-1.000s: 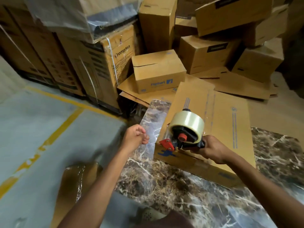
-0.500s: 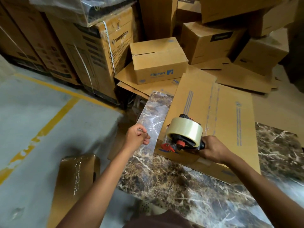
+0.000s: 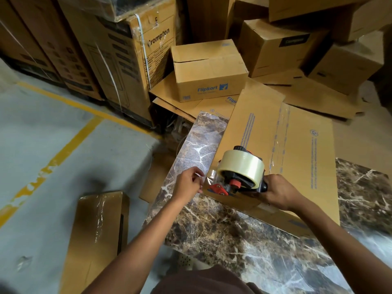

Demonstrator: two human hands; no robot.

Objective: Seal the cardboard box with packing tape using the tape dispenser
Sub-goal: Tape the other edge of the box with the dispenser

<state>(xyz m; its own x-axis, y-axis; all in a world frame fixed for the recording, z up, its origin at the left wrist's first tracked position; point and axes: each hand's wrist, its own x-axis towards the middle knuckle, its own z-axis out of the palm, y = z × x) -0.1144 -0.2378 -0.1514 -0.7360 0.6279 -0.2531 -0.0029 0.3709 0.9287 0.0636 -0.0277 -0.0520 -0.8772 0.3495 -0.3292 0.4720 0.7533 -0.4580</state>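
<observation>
Right hand grips tape dispenser handle, fingers wrapped tight, at box near edge on counter. Left hand at 9 o'clock, fingers pinching tape end.

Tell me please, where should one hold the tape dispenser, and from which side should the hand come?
Grip the black handle at the rear of the tape dispenser, coming from the person's right, as the right hand does. The roll and the red blade end face left, toward the left hand pinching the loose tape end, so that side is probably best kept free of a gripping hand.
</observation>
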